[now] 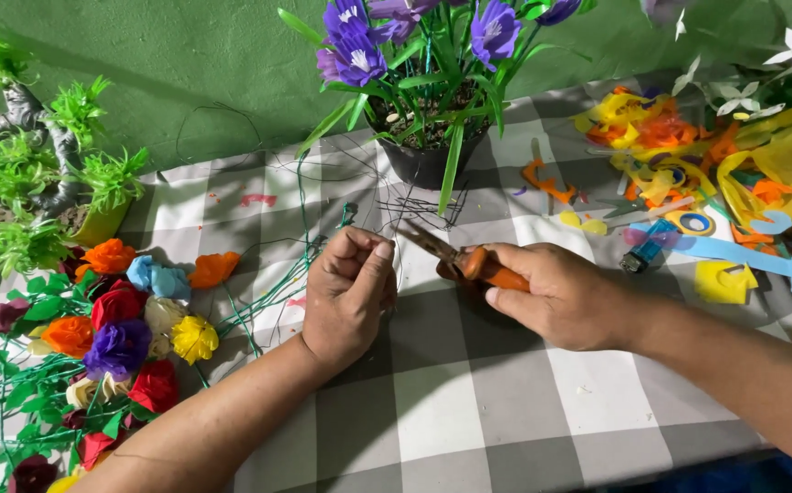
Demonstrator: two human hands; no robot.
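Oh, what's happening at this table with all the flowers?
A person is working with both hands over a grey-and-white checked tablecloth. The right hand grips orange-handled pliers, their tip pointed at the left hand, which pinches something thin, probably wire. Behind stands a black pot of purple flowers. A bunch of colourful handmade flowers lies at the left, and coloured scraps are piled at the right.

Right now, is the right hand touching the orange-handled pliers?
Touching. The head view shows the right hand wrapped around the orange-handled pliers, fingers closed on the handles.
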